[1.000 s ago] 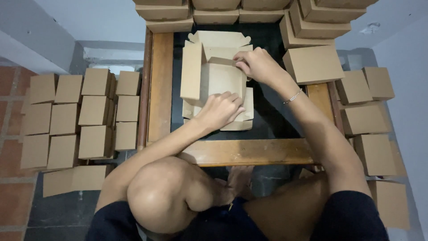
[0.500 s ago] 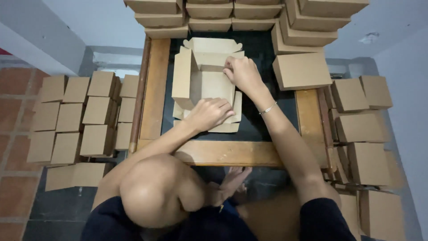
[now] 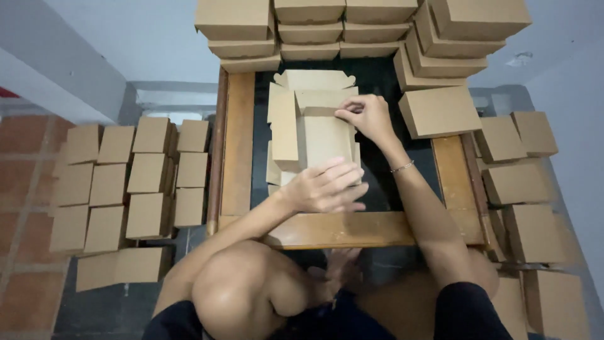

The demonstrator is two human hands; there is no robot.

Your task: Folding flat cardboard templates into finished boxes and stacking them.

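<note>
While box blank (image 3: 318, 135) lay half-folded at table (image 3: 239, 145) centre, left hand (image 3: 327, 187) pressed flat, open, on near flap; right hand (image 3: 365, 115) pinched far wall. Lid unfolded; finished boxes (image 3: 440, 110) stacked far/right.

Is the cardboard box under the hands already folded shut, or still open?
Still open. The cardboard box has its left wall raised and far flap spread flat; the right hand pinches a panel, the left hand presses its near end.
</note>
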